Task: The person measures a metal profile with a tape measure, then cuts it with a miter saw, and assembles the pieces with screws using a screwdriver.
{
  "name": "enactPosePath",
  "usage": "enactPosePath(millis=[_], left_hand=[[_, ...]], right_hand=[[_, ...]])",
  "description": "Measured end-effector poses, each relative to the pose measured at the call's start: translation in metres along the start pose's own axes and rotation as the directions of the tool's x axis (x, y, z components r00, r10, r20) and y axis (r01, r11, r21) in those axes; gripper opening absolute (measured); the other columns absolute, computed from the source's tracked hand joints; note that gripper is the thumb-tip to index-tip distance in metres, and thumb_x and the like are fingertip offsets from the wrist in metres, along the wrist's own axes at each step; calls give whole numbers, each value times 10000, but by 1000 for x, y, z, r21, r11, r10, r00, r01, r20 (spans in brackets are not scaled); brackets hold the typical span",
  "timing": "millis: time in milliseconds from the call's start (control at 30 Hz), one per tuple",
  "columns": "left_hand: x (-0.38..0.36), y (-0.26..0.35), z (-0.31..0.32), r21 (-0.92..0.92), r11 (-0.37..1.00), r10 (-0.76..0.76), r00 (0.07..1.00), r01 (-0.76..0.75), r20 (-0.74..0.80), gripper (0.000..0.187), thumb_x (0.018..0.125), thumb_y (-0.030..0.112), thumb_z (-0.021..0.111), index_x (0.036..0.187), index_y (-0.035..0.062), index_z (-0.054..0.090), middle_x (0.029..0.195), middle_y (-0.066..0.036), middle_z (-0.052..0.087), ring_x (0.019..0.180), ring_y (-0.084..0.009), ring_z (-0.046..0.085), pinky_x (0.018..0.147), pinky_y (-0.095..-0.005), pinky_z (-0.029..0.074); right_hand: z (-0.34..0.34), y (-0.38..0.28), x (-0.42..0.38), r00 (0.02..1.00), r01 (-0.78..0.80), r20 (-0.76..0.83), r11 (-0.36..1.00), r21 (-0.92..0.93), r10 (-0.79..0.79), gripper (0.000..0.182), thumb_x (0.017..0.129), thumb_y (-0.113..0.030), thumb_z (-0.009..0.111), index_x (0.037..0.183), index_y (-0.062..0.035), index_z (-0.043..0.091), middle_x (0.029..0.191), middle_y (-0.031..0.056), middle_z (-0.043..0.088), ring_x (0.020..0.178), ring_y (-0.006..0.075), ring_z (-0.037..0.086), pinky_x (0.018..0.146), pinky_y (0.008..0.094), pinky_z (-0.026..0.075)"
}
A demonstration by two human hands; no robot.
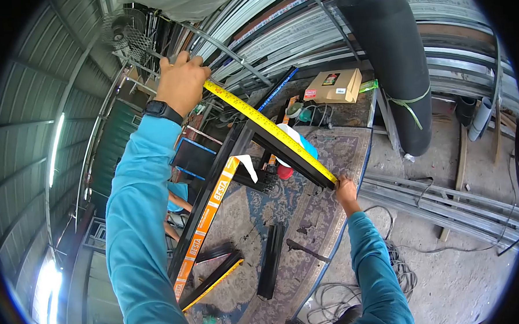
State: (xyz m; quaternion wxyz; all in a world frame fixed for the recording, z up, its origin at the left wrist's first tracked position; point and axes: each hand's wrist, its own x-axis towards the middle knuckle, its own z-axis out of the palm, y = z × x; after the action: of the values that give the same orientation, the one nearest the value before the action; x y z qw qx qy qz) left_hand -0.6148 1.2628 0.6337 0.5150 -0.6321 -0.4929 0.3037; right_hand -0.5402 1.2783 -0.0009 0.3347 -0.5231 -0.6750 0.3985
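Observation:
A yellow tape measure (269, 127) is stretched taut between my two hands. My left hand (182, 81), raised at the upper left with a black watch on its wrist, is closed around one end; the tape's case is hidden behind the fingers. My right hand (346, 191) pinches the other end of the tape at the tip of a black metal profile (297, 158). That profile lies under the tape and meets a longer black profile (188, 246), which carries an orange BESTA strip (207, 216) partly peeled to a white flap (248, 167).
Short black profile pieces (271, 260) lie on the patterned carpet (331, 217). A cardboard box (332, 87) sits at the back beside a tall black roll (397, 69). Metal bars (446, 203) and coiled cable (400, 269) are on the floor at right. Another person's arm (179, 201) shows at left.

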Motion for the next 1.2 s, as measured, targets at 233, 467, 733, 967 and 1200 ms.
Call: enactPosePath(millis=[233, 467, 733, 967, 1200], left_hand=[[-1, 19, -12, -38, 999, 23, 995, -19, 102, 222, 786, 77, 693, 978, 173, 747, 1041, 13, 638, 1137, -223, 559, 884, -530, 418], [-28, 44, -29, -68, 998, 29, 986, -18, 163, 245, 749, 114, 736, 984, 184, 755, 1046, 13, 638, 1120, -227, 562, 886, -535, 421], [-28, 51, -21, -30, 1000, 5, 995, -2, 96, 179, 811, 140, 669, 943, 207, 769, 1004, 22, 636, 1108, -215, 562, 866, -533, 408], [5, 70, -4, 45, 998, 53, 998, -54, 25, 167, 804, 115, 664, 900, 190, 778, 989, 24, 661, 1104, -214, 576, 867, -547, 398], [17, 77, 11, 6, 1000, 28, 972, -30, 235, 109, 773, 118, 724, 869, 127, 775, 947, -7, 698, 1061, -241, 612, 837, -576, 431]], right_hand=[[-3, 7, 0, 993, 71, -99, 987, 142, -57, 121, 930, -152, 645, 997, -52, 663, 1010, 208, 687, 943, 427, 661, 811, 508, 526], [-17, 20, -16, 971, 190, -201, 925, 328, -128, 98, 893, -56, 694, 984, -26, 672, 937, 186, 670, 817, 387, 650, 724, 448, 513], [-27, 16, -8, 973, 176, -188, 952, 250, -130, 114, 903, -109, 692, 1003, -55, 689, 921, 183, 694, 877, 381, 671, 763, 457, 529], [-11, -9, 19, 989, -28, 140, 990, -138, 47, 216, 914, -204, 660, 1121, -157, 694, 1100, 134, 715, 1095, 361, 647, 905, 473, 553], [-9, -4, 21, 978, 114, 198, 962, -248, -64, 411, 831, -130, 714, 1233, -144, 631, 1251, 95, 657, 1211, 345, 590, 966, 446, 536]])
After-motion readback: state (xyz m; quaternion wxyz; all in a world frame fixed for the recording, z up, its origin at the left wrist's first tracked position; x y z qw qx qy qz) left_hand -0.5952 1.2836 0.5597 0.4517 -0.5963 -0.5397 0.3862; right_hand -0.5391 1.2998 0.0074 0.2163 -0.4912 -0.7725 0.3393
